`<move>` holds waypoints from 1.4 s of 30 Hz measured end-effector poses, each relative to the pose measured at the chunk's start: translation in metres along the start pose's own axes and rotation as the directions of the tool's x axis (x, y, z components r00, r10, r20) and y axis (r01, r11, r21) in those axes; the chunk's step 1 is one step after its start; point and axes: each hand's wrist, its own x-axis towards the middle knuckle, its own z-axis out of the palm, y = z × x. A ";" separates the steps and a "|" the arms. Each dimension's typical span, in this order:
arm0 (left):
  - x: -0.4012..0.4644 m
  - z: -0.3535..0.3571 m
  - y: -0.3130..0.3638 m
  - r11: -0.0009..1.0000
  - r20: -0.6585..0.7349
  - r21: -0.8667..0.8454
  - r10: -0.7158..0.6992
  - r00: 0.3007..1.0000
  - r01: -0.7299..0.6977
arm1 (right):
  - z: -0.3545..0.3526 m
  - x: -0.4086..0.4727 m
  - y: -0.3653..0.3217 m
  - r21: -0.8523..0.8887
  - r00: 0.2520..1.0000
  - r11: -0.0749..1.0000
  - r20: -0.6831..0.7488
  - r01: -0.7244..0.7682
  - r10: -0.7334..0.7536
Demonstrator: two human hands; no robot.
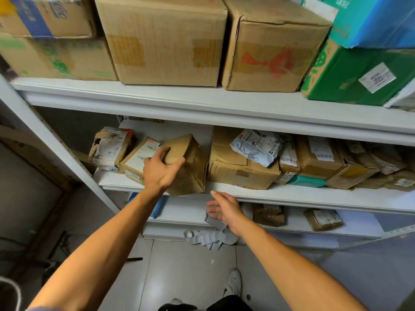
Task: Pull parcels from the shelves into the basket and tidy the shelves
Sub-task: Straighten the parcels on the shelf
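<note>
Pulling begins: your left hand (161,170) grips a tilted brown carton (186,163), right hand (224,208) spread, empty; middle shelf (292,195) remains crowded with parcels.

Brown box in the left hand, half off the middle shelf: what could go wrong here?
1. The brown box tilts over the shelf edge, gripped only by the left hand; the open right hand is below, not touching, so it may drop.
2. It touches the labelled parcel, which may be dragged.

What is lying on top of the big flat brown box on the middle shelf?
A crumpled grey mailer bag with a printed label lies on the big flat brown box, toward its right end. The box surface under the bag is covered.
</note>
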 end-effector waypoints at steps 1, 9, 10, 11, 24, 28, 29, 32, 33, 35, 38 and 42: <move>-0.002 -0.005 0.001 0.999 -0.002 -0.042 -0.014 1.000 0.014 | 0.003 0.001 -0.002 0.019 1.000 1.000 -0.004 -0.012 0.012; -0.028 -0.044 -0.006 0.494 0.427 -0.657 -0.378 0.821 0.569 | 0.028 0.009 -0.014 0.280 0.961 0.951 0.272 -0.131 0.052; -0.031 -0.044 -0.013 0.426 0.485 -0.679 -0.350 0.801 0.598 | 0.031 0.010 -0.016 0.291 0.950 0.949 0.312 -0.120 0.025; -0.035 -0.043 -0.018 0.384 0.534 -0.682 -0.321 0.782 0.623 | 0.033 0.012 -0.017 0.302 0.938 0.947 0.347 -0.110 -0.001; -0.063 -0.029 -0.050 0.221 0.612 -0.725 -0.230 0.757 0.653 | 0.036 0.011 -0.061 0.168 0.950 0.986 0.311 -0.017 -0.037; -0.058 -0.043 -0.060 0.487 0.510 -0.716 -0.125 0.851 0.500 | 0.027 0.004 -0.076 -0.073 0.948 0.997 0.318 0.009 0.015; -0.056 -0.048 -0.062 0.582 0.501 -0.685 -0.062 0.863 0.439 | 0.026 0.002 -0.077 -0.127 0.950 0.992 0.313 0.018 0.023; -0.052 -0.063 -0.069 0.814 0.529 -0.533 0.106 0.842 0.232 | 0.019 -0.004 -0.072 -0.216 0.940 0.973 0.342 0.085 -0.006; -0.050 -0.068 -0.070 0.857 0.552 -0.483 0.139 0.822 0.179 | 0.017 -0.005 -0.071 -0.253 0.934 0.960 0.356 0.123 -0.026; -0.048 -0.074 -0.069 0.912 0.607 -0.392 0.158 0.779 0.120 | 0.013 -0.009 -0.072 -0.348 0.922 0.912 0.379 0.215 -0.073; -0.049 -0.072 -0.071 0.926 0.658 -0.371 0.208 0.724 0.071 | 0.016 -0.022 -0.068 -0.510 0.920 0.789 0.355 0.341 -0.168; -0.057 -0.065 -0.074 0.827 0.653 -0.500 0.165 0.739 0.256 | 0.020 -0.026 -0.049 -0.517 0.831 0.652 0.377 0.555 -0.409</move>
